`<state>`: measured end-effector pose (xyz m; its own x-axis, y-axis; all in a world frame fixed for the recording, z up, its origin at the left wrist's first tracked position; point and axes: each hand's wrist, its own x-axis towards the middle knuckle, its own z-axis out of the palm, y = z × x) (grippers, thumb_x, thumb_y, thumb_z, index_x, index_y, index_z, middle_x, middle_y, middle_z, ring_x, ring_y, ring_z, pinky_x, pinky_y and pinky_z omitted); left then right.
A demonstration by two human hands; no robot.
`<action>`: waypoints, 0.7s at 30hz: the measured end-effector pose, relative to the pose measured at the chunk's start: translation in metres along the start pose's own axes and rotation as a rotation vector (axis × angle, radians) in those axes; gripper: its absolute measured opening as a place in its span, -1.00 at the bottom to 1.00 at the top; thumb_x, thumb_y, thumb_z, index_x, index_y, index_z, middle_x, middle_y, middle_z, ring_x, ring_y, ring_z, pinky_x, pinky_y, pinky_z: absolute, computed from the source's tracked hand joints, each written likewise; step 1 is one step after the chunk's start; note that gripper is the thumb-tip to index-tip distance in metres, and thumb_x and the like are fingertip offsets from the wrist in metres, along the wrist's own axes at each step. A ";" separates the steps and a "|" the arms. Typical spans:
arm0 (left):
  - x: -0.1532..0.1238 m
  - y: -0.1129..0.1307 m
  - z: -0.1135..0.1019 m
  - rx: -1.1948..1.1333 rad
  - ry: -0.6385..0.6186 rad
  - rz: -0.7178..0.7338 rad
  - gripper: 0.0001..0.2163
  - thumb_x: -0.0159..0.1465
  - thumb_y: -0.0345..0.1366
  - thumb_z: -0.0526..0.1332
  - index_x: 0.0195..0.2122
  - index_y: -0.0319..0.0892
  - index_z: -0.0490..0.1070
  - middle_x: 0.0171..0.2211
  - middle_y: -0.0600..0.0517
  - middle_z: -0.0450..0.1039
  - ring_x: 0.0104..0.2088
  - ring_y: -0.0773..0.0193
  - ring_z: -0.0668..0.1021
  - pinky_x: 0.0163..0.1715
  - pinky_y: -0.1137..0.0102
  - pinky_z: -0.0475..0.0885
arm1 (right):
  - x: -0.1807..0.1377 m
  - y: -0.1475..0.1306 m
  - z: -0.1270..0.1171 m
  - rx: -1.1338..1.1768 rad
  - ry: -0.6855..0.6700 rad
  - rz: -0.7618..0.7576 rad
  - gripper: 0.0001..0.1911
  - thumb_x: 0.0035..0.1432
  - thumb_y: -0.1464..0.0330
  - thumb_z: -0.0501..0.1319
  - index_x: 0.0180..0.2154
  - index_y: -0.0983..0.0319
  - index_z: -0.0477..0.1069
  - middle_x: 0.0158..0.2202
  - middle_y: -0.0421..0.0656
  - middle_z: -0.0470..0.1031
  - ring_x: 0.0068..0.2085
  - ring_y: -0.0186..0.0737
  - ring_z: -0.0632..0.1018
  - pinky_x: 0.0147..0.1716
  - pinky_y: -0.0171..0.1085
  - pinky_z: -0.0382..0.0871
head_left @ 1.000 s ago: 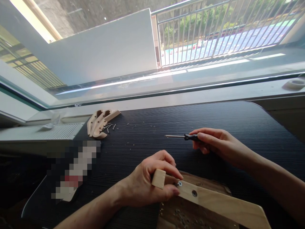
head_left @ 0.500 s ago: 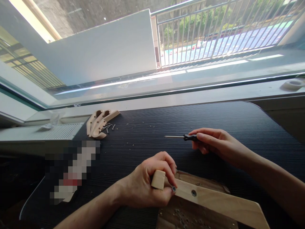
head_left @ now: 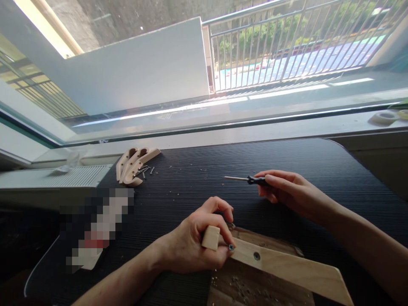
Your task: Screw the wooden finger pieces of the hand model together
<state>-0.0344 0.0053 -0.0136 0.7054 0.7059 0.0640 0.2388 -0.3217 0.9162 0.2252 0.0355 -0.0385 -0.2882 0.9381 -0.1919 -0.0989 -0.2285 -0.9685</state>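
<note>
My left hand (head_left: 194,242) is closed, with thumb and index finger pinching a cross-head screw (head_left: 231,247). The screw's head faces up over a light wooden piece (head_left: 287,264), whose raised square end (head_left: 211,238) pokes out between the fingers. Farther along that piece, a second screw (head_left: 256,256) sits in a hole. Beneath it lies a dark brown wooden board (head_left: 264,293) with scattered chips on top. A screwdriver with a black handle (head_left: 259,181) is gripped in my right hand (head_left: 283,187), its metal shaft pointing left above the table, apart from both screws.
Several light wooden hooks (head_left: 127,163) rest at the table's back left corner, with loose screws (head_left: 143,171) beside them. A blurred, pixelated object (head_left: 105,225) lies on the left. Rolls of tape (head_left: 384,118) are on the sill by the window. Small crumbs dot the black table (head_left: 197,170).
The screwdriver in my right hand has moved slightly right and its tip has risen. My left hand, screw and wooden piece appear a little higher and farther left.
</note>
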 end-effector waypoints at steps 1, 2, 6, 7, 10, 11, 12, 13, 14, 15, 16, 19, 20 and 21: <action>0.000 0.000 0.000 0.002 -0.005 0.000 -0.87 -0.03 -0.55 0.24 -0.46 -0.23 0.48 -0.16 -0.05 0.30 -0.04 0.18 0.40 0.00 0.31 0.34 | -0.001 -0.002 -0.003 0.022 0.011 -0.012 -0.63 0.08 0.15 0.24 -0.15 0.26 0.45 -0.41 -0.12 0.44 -0.45 -0.35 0.36 -0.47 -0.33 0.28; -0.001 0.000 0.000 -0.001 -0.010 -0.002 -0.87 -0.03 -0.55 0.24 -0.46 -0.23 0.48 -0.16 -0.05 0.30 -0.04 0.18 0.39 0.00 0.31 0.34 | -0.002 -0.004 -0.005 0.033 0.019 -0.025 -0.65 0.07 0.16 0.26 -0.16 0.24 0.46 -0.40 -0.12 0.44 -0.44 -0.35 0.37 -0.47 -0.33 0.28; 0.000 -0.001 -0.001 -0.029 -0.017 0.010 -0.87 -0.03 -0.55 0.25 -0.46 -0.23 0.47 -0.18 -0.05 0.31 -0.05 0.18 0.40 -0.03 0.30 0.36 | -0.013 -0.023 -0.016 -0.057 0.003 -0.079 -0.72 0.01 0.17 0.30 -0.25 0.17 0.48 -0.46 -0.15 0.44 -0.46 -0.32 0.40 -0.47 -0.32 0.29; 0.000 -0.001 -0.001 -0.037 -0.017 0.020 -0.88 -0.03 -0.56 0.25 -0.47 -0.23 0.46 -0.19 -0.05 0.32 -0.06 0.18 0.40 -0.03 0.30 0.36 | -0.016 -0.029 -0.017 -0.119 -0.008 -0.088 -0.72 -0.01 0.16 0.31 -0.28 0.17 0.48 -0.48 -0.16 0.43 -0.47 -0.31 0.40 -0.49 -0.31 0.29; 0.001 -0.001 -0.001 -0.059 -0.018 0.045 -0.89 -0.03 -0.56 0.26 -0.49 -0.23 0.44 -0.22 -0.05 0.33 -0.06 0.18 0.40 -0.02 0.28 0.35 | -0.027 -0.046 -0.013 -0.326 0.002 -0.116 -0.71 -0.05 0.14 0.33 -0.31 0.16 0.45 -0.53 -0.18 0.40 -0.53 -0.31 0.37 -0.57 -0.31 0.23; 0.001 -0.001 -0.001 -0.063 -0.018 0.052 -0.89 -0.02 -0.56 0.26 -0.49 -0.23 0.44 -0.23 -0.04 0.33 -0.06 0.18 0.40 -0.01 0.27 0.34 | -0.031 -0.052 -0.009 -0.376 0.021 -0.138 -0.71 -0.05 0.13 0.32 -0.32 0.15 0.44 -0.56 -0.19 0.38 -0.55 -0.31 0.36 -0.61 -0.31 0.20; 0.001 0.000 -0.001 -0.065 -0.018 0.054 -0.89 -0.02 -0.56 0.25 -0.49 -0.23 0.44 -0.23 -0.04 0.33 -0.06 0.19 0.40 0.00 0.27 0.34 | -0.034 -0.057 -0.004 -0.416 0.046 -0.171 -0.72 -0.04 0.11 0.31 -0.33 0.14 0.43 -0.59 -0.19 0.35 -0.57 -0.31 0.34 -0.63 -0.32 0.17; 0.000 0.000 -0.001 -0.066 -0.017 0.052 -0.88 -0.02 -0.56 0.25 -0.49 -0.23 0.44 -0.24 -0.04 0.34 -0.06 0.19 0.41 0.00 0.27 0.34 | -0.038 -0.062 0.002 -0.451 0.073 -0.220 -0.73 -0.02 0.10 0.29 -0.35 0.13 0.42 -0.62 -0.20 0.33 -0.59 -0.31 0.33 -0.65 -0.31 0.16; 0.000 -0.001 -0.001 -0.066 -0.014 0.049 -0.88 -0.03 -0.56 0.25 -0.49 -0.23 0.43 -0.24 -0.04 0.34 -0.06 0.19 0.41 -0.01 0.27 0.34 | -0.042 -0.066 0.010 -0.500 0.107 -0.278 -0.75 0.01 0.09 0.27 -0.35 0.10 0.42 -0.64 -0.21 0.31 -0.61 -0.32 0.31 -0.68 -0.31 0.13; -0.001 -0.001 -0.001 -0.066 -0.012 0.044 -0.88 -0.03 -0.56 0.24 -0.49 -0.23 0.43 -0.24 -0.04 0.34 -0.07 0.19 0.41 -0.02 0.28 0.35 | -0.047 -0.070 0.019 -0.573 0.139 -0.336 -0.77 0.03 0.10 0.25 -0.34 0.08 0.42 -0.65 -0.21 0.31 -0.62 -0.32 0.29 -0.70 -0.30 0.10; -0.002 -0.001 -0.001 -0.068 -0.009 0.041 -0.88 -0.03 -0.56 0.24 -0.49 -0.23 0.43 -0.24 -0.04 0.34 -0.07 0.18 0.41 -0.03 0.28 0.36 | -0.052 -0.073 0.028 -0.666 0.149 -0.390 -0.80 0.04 0.11 0.25 -0.34 0.06 0.42 -0.62 -0.20 0.34 -0.63 -0.31 0.30 -0.72 -0.30 0.08; -0.004 -0.001 -0.001 -0.076 -0.004 0.045 -0.88 -0.03 -0.55 0.23 -0.48 -0.23 0.41 -0.24 -0.03 0.33 -0.10 0.20 0.43 -0.09 0.34 0.39 | -0.063 -0.081 0.057 -0.914 0.110 -0.504 -0.88 0.04 0.20 0.26 -0.35 0.04 0.38 -0.61 -0.23 0.38 -0.63 -0.32 0.33 -0.71 -0.30 0.10; -0.005 -0.001 -0.001 -0.079 -0.005 0.046 -0.89 -0.03 -0.54 0.22 -0.48 -0.23 0.40 -0.23 -0.03 0.33 -0.12 0.22 0.43 -0.12 0.37 0.40 | -0.065 -0.082 0.066 -0.983 0.082 -0.543 -0.86 0.01 0.23 0.29 -0.34 0.04 0.38 -0.57 -0.24 0.42 -0.60 -0.31 0.36 -0.69 -0.30 0.13; -0.006 -0.001 -0.001 -0.080 -0.007 0.046 -0.89 -0.03 -0.54 0.22 -0.47 -0.23 0.40 -0.23 -0.02 0.33 -0.14 0.24 0.44 -0.15 0.39 0.40 | -0.065 -0.083 0.073 -1.039 0.029 -0.557 -0.86 0.01 0.27 0.29 -0.34 0.05 0.37 -0.54 -0.24 0.43 -0.58 -0.31 0.39 -0.65 -0.31 0.17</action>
<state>-0.0399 0.0024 -0.0147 0.7191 0.6870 0.1045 0.1516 -0.3019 0.9412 0.1828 -0.0259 0.0659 -0.4274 0.8502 0.3075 0.6229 0.5234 -0.5814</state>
